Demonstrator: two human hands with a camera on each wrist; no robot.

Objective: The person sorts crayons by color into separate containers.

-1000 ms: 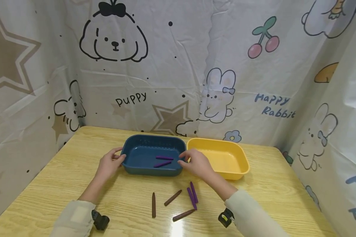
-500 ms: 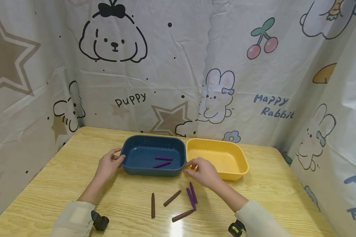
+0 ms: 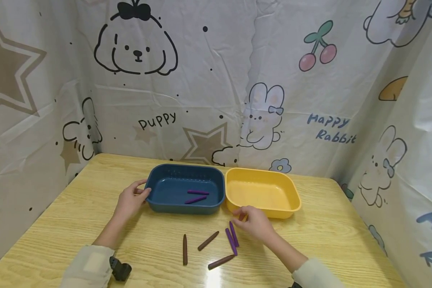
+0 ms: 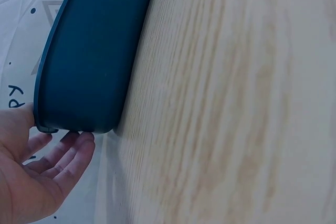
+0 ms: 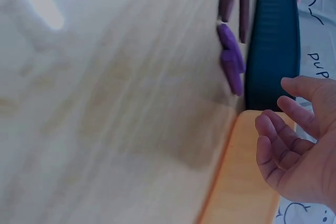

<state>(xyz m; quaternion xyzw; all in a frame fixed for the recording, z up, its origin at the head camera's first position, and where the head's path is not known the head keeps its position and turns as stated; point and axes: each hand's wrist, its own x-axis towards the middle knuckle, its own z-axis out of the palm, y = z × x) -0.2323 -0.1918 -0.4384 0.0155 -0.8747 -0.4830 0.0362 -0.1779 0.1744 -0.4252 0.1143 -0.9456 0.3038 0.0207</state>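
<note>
My left hand [image 3: 129,200] holds the left end of the blue bin [image 3: 187,209], thumb at the rim and fingers against the outer wall. In the left wrist view that same left hand [image 4: 42,171] shows below the bin's end. Two purple crayons [image 3: 196,199] lie inside the bin. My right hand [image 3: 253,224] hovers by the front of the yellow bin [image 3: 295,200], its fingers loosely bent with nothing between them. Just left of those fingertips lie two more purple crayons [image 3: 231,242], side by side on the table.
Three brown crayons lie spread nearer to me: one upright in view [image 3: 185,250], one slanted brown crayon [image 3: 208,241], and another brown crayon [image 3: 221,262] close to the purple pair. The bins stand end to end on the wooden table [image 3: 75,224]. Behind hangs a printed curtain [image 3: 201,80].
My right hand has drawn back from the blue bin's right rim, moving right and toward me to beside the loose purple crayons. The left hand stays on the blue bin.
</note>
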